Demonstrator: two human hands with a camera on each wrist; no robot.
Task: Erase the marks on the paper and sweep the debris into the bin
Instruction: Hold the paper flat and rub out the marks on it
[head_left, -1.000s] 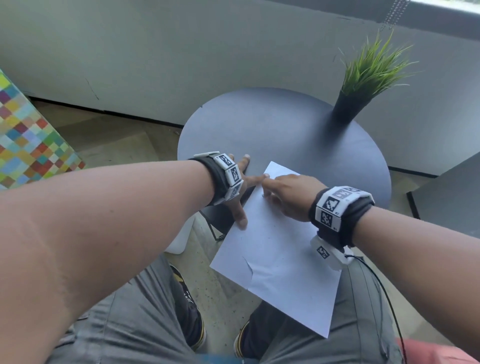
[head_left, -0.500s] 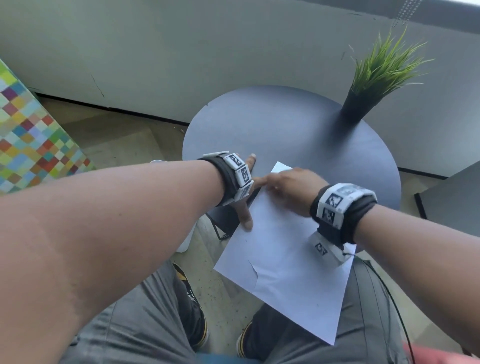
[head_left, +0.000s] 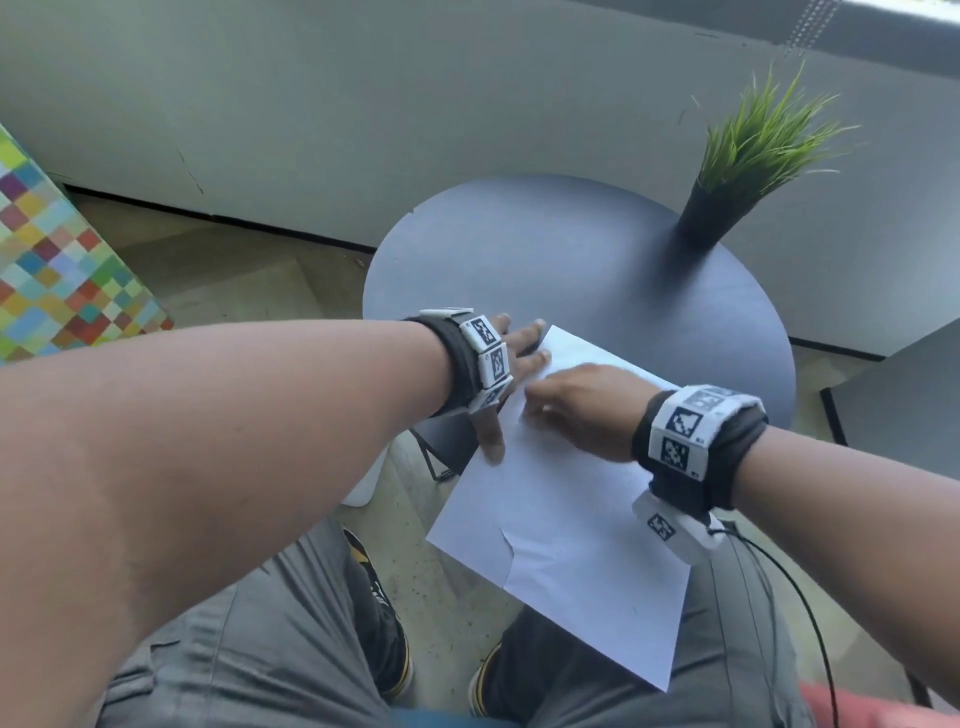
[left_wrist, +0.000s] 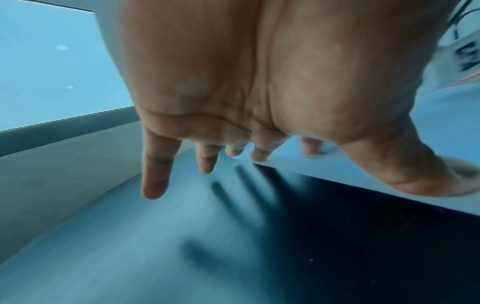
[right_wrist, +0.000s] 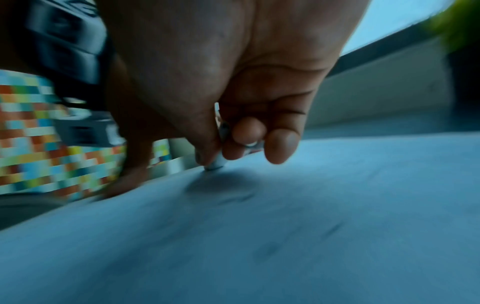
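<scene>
A person sits at a small round dark grey table (head_left: 597, 270), seen from above over both bare forearms. A white rectangular sheet of paper (head_left: 566, 525) lies on the table's near edge, its far corner on the tabletop and its near half hanging over the person's grey-trousered knees; a short crease or tear marks its near-left edge. The left hand (head_left: 511, 364) lies spread at the paper's far-left edge, fingers straight: two fingertips (left_wrist: 259, 156) and the thumb press on the sheet, while the other fingers reach past it over the bare table. The right hand (head_left: 576, 405) sits on the paper just right of the left hand, curled, its thumb and fingers pinching a small pale eraser (right_wrist: 217, 162) whose tip touches the sheet. This wrist view is blurred; faint dark marks (right_wrist: 267, 250) show on the paper nearer the camera. A black pot of spiky green grass (head_left: 727, 202) stands at the table's far-right edge, well apart from the paper. A multicoloured checkered panel (head_left: 57, 260) stands on the floor left of the table.
</scene>
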